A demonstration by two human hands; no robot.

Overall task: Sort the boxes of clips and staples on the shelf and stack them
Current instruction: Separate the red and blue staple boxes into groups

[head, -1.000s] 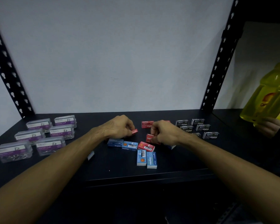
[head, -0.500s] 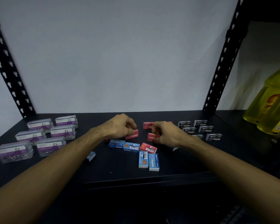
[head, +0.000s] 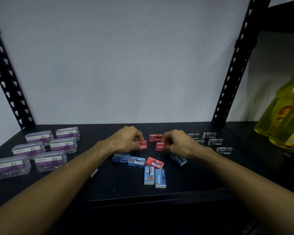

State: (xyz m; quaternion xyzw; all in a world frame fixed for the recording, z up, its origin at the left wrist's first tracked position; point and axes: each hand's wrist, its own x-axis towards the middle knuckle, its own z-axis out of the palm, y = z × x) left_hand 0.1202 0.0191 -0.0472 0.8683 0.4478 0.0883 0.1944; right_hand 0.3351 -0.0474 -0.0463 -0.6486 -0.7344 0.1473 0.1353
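Fingers of the left hand (head: 126,139) and right hand (head: 180,143) each pinch a red staples box (head: 142,144) mid-shelf (head: 185,187), apparently gathering reds for stacking.

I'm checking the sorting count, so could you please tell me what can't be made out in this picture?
Head view only:
- Black staple boxes: some hidden behind the right hand, so no full count.
- Dark blue box: mostly under the right wrist.
- White object: mostly hidden by the left forearm.
- Yellow bottles: cut off by the right edge.
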